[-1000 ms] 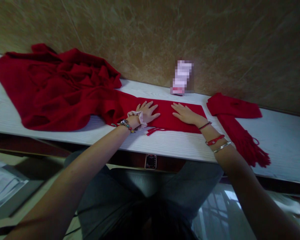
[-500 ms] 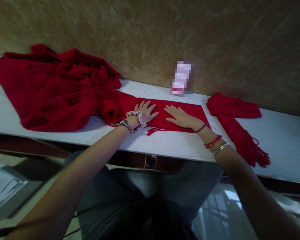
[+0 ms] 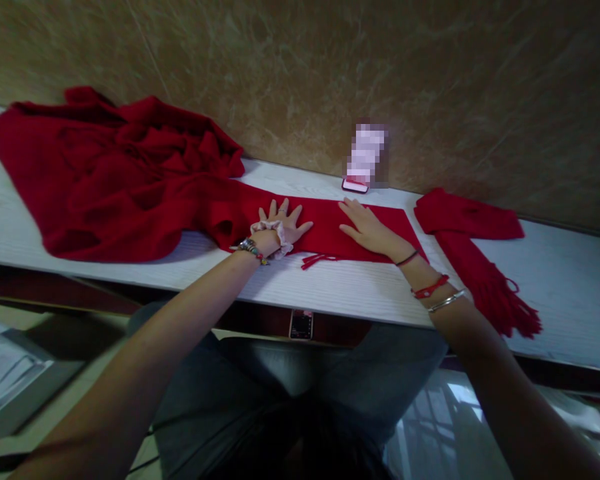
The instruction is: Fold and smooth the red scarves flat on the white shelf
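A red cloth strip (image 3: 323, 227) lies flat along the white table, its left part running into a rumpled heap of red cloth (image 3: 100, 180). Fingers spread, my left hand (image 3: 285, 223) rests on the strip near its middle. My right hand (image 3: 367, 230) is also flat on it, closer to the squared right end, with the fingers stretched out. Between the two hands, a few red tassel strands (image 3: 317, 261) stick out from the near edge. Neither hand grips anything.
To the right lies a folded red scarf (image 3: 467, 217) with a fringed end. A phone with a blurred screen (image 3: 365, 157) leans on the marbled wall (image 3: 280, 80). Another phone (image 3: 301, 325) sits below the edge of the white table (image 3: 260, 283).
My right hand has slid slightly right and away from me over the cloth. My left hand has shifted a little left, its fingers still spread. The cloth heap looks the same.
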Demonstrator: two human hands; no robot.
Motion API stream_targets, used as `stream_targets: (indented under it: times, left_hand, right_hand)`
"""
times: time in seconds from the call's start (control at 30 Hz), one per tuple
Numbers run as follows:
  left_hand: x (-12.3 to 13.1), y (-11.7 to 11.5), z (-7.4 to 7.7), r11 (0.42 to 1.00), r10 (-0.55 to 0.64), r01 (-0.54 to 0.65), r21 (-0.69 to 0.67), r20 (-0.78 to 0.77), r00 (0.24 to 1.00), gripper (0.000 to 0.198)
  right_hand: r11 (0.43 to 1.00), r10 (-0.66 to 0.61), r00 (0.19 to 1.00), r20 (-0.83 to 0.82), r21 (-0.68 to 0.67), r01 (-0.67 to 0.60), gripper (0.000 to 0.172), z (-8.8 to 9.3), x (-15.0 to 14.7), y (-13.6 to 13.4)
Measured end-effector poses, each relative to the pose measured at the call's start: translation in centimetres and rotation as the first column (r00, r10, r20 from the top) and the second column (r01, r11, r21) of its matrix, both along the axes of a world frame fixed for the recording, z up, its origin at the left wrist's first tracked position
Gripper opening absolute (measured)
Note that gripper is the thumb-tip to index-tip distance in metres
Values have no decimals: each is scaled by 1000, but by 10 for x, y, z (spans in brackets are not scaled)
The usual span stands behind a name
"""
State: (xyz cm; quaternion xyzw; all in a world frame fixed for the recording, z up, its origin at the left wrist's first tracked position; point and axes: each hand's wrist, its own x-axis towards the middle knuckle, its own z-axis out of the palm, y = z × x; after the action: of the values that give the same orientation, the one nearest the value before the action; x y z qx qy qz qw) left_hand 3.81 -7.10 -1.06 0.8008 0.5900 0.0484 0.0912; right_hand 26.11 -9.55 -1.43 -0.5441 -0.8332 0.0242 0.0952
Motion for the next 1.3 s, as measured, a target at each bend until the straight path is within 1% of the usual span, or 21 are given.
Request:
stream_targets:
  times: [0.07,0.13,0.23,0.33,0.43,0.5,0.57,0.67,0.73,0.8,0.83,0.9,1.03,1.1,1.13,1.2,1.3]
  left_hand:
    - [1,3,-2,1000,9,-9,-4,-15,1000,62]
    - [-1,4,-3,1000,4,-4,-4,-27,1000,63]
    - [-6,6,-4,1000,-15,16,9,-38,999,63]
    - [-9,12,-7,1000,-14,15,24,-48,999,64]
    - [-9,20,-13,998,-18,20,54,-50,999,64]
    - [-8,24,-17,997,-23,26,73,-45,999,63]
    - [-7,24,-19,996,-23,26,81,-41,999,63]
    - [-5,23,-18,997,-15,19,71,-44,999,62]
    - [-4,22,-16,998,-5,8,62,-51,999,62]
    - [-4,21,-15,998,4,-1,58,-56,998,61]
    - [-4,20,-14,999,7,-4,54,-56,998,61]
    - [-5,20,-13,999,11,-9,40,-55,998,62]
    - [-7,19,-12,998,39,-37,42,-42,998,66]
    - [-7,18,-12,998,50,-49,46,-36,998,68]
    - [-7,17,-11,997,54,-52,48,-34,998,68]
    - [-5,16,-11,996,54,-52,71,-34,998,66]
    - [-1,13,-10,990,13,-8,140,-39,999,59]
  right_hand:
    - [996,61,997,41,-74,-58,58,-2,-12,-2]
    - [991,50,995,84,-127,-39,56,-5,-13,-2]
    - [984,-88,989,118,-147,105,56,-6,7,2]
    - [954,-225,966,131,-172,245,57,-6,36,8]
    - [944,-283,953,105,-147,296,56,-8,55,14]
    - [952,-286,955,71,-91,292,55,-9,57,15]
    - [966,-254,967,32,-38,255,55,-7,49,13]
    - [993,-121,993,-12,-8,120,57,-2,24,6]
    - [999,-12,1000,-5,-31,12,58,-1,6,2]
    - [995,59,998,33,-79,-56,56,-3,-5,0]
    - [993,69,996,55,-104,-63,55,-4,-6,1]
    - [990,36,995,89,-136,-24,54,-7,1,4]
    - [975,-148,983,113,-150,164,53,-8,37,11]
    - [962,-232,966,112,-122,245,54,-5,52,12]
    - [960,-253,962,98,-95,262,54,-4,55,12]
    - [973,-229,973,40,-29,230,56,0,52,11]
    - [998,-51,997,-51,30,52,58,2,28,5]
